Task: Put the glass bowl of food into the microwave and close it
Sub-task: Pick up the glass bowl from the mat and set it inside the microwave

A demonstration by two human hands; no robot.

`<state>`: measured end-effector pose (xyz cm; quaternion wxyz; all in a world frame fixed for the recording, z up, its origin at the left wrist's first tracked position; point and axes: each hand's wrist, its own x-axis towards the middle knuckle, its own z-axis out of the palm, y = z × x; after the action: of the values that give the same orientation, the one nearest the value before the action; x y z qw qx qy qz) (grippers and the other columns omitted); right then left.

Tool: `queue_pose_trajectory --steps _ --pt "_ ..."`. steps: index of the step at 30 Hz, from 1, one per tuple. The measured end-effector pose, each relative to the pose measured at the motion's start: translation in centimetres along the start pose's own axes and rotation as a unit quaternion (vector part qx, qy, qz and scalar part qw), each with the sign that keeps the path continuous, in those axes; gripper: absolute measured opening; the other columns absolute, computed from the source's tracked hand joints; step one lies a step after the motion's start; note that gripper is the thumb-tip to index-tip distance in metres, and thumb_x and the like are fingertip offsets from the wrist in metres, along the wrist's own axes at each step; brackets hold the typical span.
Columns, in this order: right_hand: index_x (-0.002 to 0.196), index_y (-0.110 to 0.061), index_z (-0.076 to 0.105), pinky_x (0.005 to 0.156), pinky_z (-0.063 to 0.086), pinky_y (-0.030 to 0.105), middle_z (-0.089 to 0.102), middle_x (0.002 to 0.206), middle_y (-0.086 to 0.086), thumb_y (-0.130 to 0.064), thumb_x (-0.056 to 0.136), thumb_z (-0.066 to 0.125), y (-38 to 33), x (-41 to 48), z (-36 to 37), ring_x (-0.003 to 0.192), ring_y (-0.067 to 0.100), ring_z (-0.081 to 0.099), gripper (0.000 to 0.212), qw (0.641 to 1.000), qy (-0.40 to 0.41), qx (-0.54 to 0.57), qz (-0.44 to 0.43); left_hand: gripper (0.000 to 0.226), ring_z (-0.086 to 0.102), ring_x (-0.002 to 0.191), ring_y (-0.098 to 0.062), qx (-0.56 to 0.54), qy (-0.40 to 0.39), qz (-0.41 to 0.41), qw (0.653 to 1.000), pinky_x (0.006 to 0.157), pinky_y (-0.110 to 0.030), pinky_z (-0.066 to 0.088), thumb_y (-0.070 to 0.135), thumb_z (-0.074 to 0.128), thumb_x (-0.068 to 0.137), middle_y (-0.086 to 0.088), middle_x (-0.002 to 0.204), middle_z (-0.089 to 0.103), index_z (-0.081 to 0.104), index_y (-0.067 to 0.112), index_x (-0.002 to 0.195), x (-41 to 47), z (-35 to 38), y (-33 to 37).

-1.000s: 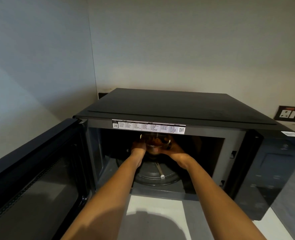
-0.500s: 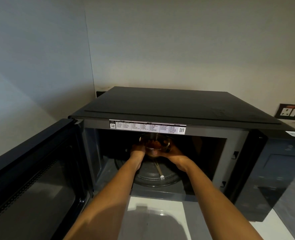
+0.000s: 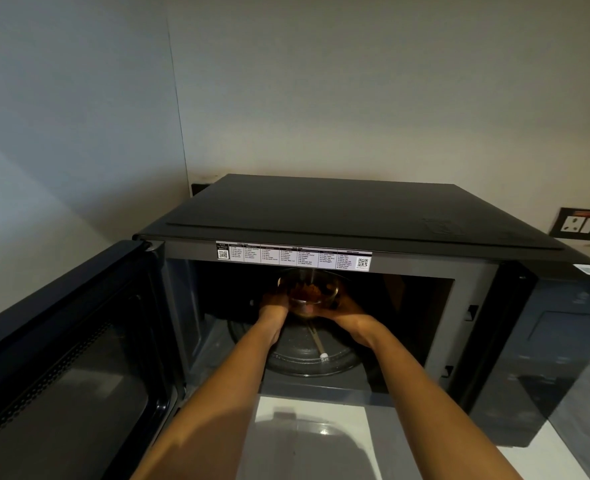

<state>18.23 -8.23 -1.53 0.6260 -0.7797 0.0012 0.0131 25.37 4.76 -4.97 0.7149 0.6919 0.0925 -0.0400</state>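
Little has shifted since the earlier frames: both hands stay inside the microwave (image 3: 356,216) cavity with the glass bowl (image 3: 308,289) between them, and the view has only drifted slightly, so the bowl sits at much the same spot under the top of the opening.

The left hand (image 3: 273,304) cups the bowl's left side and the right hand (image 3: 346,308) its right; the fingers of both are curled round the lower wall of the glass, closed on it, though the fingertips are lost in the dark of the cavity. The bowl appears to be held above the turntable (image 3: 307,351), towards its back; whether its base touches the glass plate cannot be told. It holds a reddish-brown food, too dim to name.

The step in hand is the placing of the bowl, so roughly the first half of the task is nearly done. The next move likely calls for lowering the bowl level onto the middle of the turntable, letting go, and drawing both forearms back clear of the opening. Only then can the door (image 3: 61,358), swung wide open on the left, be pushed shut. Below the opening the pale surface (image 3: 307,410) shows. A wall socket (image 3: 579,226) sits behind on the right.
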Motion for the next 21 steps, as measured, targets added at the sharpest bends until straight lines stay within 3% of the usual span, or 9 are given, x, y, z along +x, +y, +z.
queue_pose_trajectory --steps 5,8,15,18,21 --pt "0.125 -0.017 0.050 0.103 0.038 0.032 0.055 0.129 0.012 -0.009 0.075 0.074 0.3 0.4 -0.2 0.118 0.022 0.051 0.056 0.999 -0.027 -0.020 0.006 0.046 0.051 0.128 -0.031 0.004 -0.012 0.007 1.000 0.109 -0.047 0.043 0.038 0.042 0.097 -0.016 0.141 0.051 0.049 0.014 0.136 -0.2 -0.2 0.1" --pt "0.132 -0.018 0.042 0.111 0.033 0.041 0.050 0.136 0.012 -0.017 0.074 0.075 0.6 0.5 -0.8 0.128 0.028 0.044 0.068 0.997 -0.034 -0.058 0.023 0.044 0.052 0.126 -0.031 0.006 -0.023 0.017 1.000 0.109 -0.048 0.042 0.037 0.037 0.098 -0.014 0.137 0.054 0.051 0.014 0.134 -0.5 -0.5 0.0" --pt "0.141 -0.017 0.031 0.107 0.036 0.039 0.049 0.137 0.013 -0.007 0.076 0.072 0.6 0.4 -1.8 0.128 0.029 0.045 0.077 0.999 -0.012 -0.040 0.017 0.039 0.060 0.114 -0.036 0.026 0.007 0.042 0.999 0.102 -0.052 0.047 0.034 0.044 0.094 -0.021 0.124 0.064 0.063 0.009 0.117 0.6 -1.6 -0.8" --pt "0.142 -0.015 0.029 0.104 0.037 0.037 0.049 0.137 0.015 -0.006 0.078 0.070 0.7 0.5 -1.7 0.127 0.030 0.045 0.077 0.999 -0.008 -0.042 0.020 0.057 0.060 0.114 -0.038 0.028 0.015 0.045 0.998 0.101 -0.053 0.047 0.045 0.046 0.080 -0.023 0.124 0.063 0.063 0.006 0.119 1.8 -1.6 -1.5" --pt "0.142 -0.015 0.029 0.104 0.036 0.036 0.048 0.138 0.014 -0.006 0.078 0.069 0.7 0.6 -1.7 0.128 0.029 0.044 0.076 0.999 -0.009 -0.044 0.019 0.060 0.061 0.113 -0.039 0.031 0.021 0.040 0.999 0.101 -0.053 0.048 0.045 0.046 0.077 -0.025 0.122 0.064 0.063 0.004 0.118 3.1 -1.4 -2.0"
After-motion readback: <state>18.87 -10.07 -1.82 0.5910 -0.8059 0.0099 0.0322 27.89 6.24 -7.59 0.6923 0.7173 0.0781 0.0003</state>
